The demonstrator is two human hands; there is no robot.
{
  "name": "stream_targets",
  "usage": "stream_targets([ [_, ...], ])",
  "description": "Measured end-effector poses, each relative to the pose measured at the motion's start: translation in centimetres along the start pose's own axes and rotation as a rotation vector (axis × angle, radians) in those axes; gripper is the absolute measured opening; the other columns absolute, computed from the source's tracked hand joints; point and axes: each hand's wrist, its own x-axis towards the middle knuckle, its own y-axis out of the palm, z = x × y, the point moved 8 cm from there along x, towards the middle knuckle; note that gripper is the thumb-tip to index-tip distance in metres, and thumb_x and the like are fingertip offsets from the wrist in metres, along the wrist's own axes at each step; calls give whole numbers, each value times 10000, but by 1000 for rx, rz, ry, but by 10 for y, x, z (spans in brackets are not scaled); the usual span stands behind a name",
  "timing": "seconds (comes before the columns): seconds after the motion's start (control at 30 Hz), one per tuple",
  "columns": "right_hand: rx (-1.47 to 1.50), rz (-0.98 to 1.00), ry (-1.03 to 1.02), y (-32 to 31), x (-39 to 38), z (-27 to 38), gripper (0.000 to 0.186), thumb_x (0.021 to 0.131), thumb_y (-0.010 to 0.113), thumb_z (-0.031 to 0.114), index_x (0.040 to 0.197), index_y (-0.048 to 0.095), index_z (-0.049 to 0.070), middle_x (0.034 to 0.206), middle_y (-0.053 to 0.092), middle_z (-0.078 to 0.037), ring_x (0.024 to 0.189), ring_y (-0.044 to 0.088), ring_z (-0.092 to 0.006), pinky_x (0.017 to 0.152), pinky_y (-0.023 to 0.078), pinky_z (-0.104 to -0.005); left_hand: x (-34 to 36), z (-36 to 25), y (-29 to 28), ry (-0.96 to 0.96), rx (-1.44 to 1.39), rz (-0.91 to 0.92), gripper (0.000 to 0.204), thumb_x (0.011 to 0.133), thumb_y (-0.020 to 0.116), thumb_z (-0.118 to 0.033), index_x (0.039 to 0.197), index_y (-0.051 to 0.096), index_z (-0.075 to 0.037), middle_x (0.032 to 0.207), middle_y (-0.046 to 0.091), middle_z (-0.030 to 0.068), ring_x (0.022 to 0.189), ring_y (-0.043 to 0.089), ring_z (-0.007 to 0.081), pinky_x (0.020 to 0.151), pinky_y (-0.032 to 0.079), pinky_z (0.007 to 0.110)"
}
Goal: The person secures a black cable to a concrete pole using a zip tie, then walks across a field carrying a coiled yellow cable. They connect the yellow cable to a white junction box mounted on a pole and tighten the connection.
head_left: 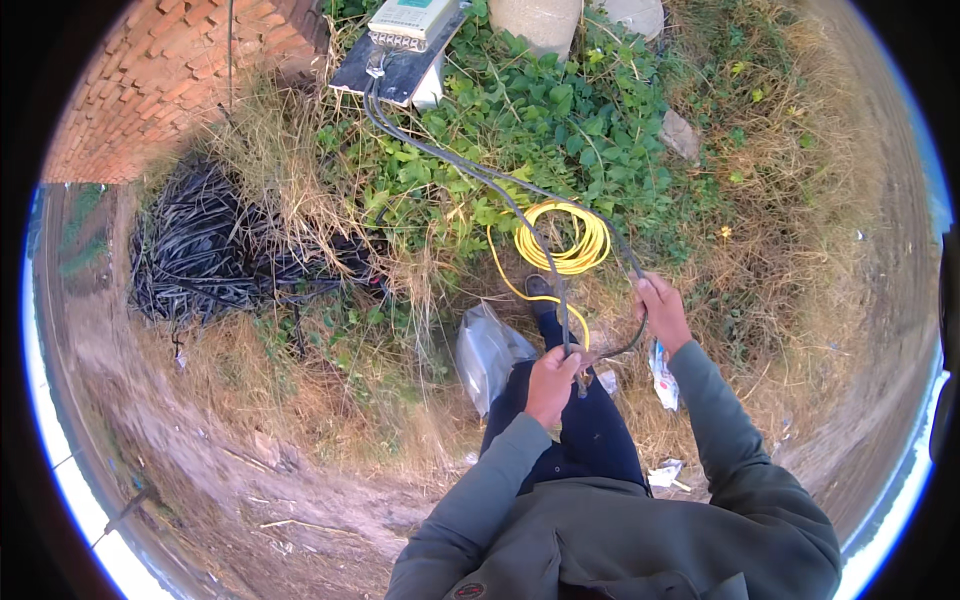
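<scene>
Pinched in my left hand, above my dark trousers, is a dark cable. The yellow cable's loose end reaches up to those same fingers, and whether they grip it too is hidden. My right hand, farther right and slightly higher, is closed round a second dark cable, which bends in a loop back toward my left hand. Both dark cables run from the terminals of a pale electricity meter box at the top. Beyond my hands a yellow cable coil rests on the grass.
The meter box sits on a dark board by a brick wall. A heap of black strips lies left. Close to my leg is a grey plastic bag. Leafy plants, a stone and a concrete post stand beyond.
</scene>
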Motion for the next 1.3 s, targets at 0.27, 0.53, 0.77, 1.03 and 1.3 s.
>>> stream_targets([
  [0.27, 270, 7, 40, -15, 47, 36, 282, 1016, 542, 183, 1177, 644, -25, 734, 559, 18, 547, 449, -55, 484, 324, -225, -59, -7, -56, 101, -29, 3, 183, 1018, 503, -75, 1123, 637, -7, 1100, 712, 95, 964, 647, 128, 893, 492, 291],
  [0.53, 156, 84, -25, -22, 60, 53, 364, 1000, 558, 128, 1340, 593, 2, 840, 621, -14, 615, 491, -58, 508, 375, -225, -90, -5, -111, 176, 167, -81, 198, 998, 503, -42, 1137, 640, -6, 1096, 706, 77, 1007, 649, 133, 929, 492, 281],
  [0.77, 75, -12, -95, -43, 26, 99, 360, 982, 564, 83, 1334, 611, 21, 914, 673, -26, 629, 495, -46, 508, 384, -210, -92, 0, -200, 245, 428, -410, 243, 950, 524, -85, 1135, 663, -9, 973, 716, 70, 880, 649, 144, 780, 519, 312],
  [1.03, -13, -169, -221, -97, -12, 176, 354, 950, 558, 73, 1285, 635, -10, 909, 659, -1, 671, 502, -35, 577, 396, -194, -69, 0, -281, 168, 729, -705, 208, 924, 567, -153, 1035, 679, -17, 920, 715, 134, 845, 687, 272, 771, 514, 381],
  [1.3, -140, -169, -274, -132, -25, 211, 345, 930, 612, 83, 1262, 663, 7, 835, 631, 13, 686, 521, -55, 602, 425, -230, -60, -11, -327, 109, 1050, -802, 215, 947, 597, -199, 1107, 693, -91, 1006, 705, 194, 967, 669, 392, 840, 521, 468],
])
